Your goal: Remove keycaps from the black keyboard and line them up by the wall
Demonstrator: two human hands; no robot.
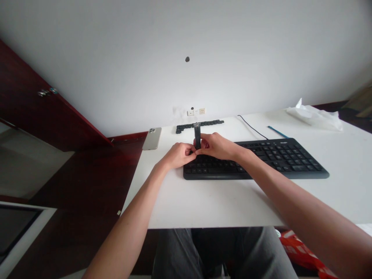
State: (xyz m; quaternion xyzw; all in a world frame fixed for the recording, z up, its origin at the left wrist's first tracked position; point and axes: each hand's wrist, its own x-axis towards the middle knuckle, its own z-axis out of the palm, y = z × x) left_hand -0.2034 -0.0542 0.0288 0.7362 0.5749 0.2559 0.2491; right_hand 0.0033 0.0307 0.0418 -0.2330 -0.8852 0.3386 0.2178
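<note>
A black computer keyboard lies on the white table in front of me. My right hand is closed around the lower part of a narrow, flat black tool with a greyish top end, held upright over the keyboard's left part. Pinched fingers of my left hand meet the right fingertips at the tool's base. What lies between the left fingers is hidden. Behind the hands, loose black keycaps form rows on the table.
A phone lies at the table's left edge. Behind the keyboard are its cable and a thin blue stick. A crumpled white plastic bag rests at the back right. The wall with sockets stands behind the table.
</note>
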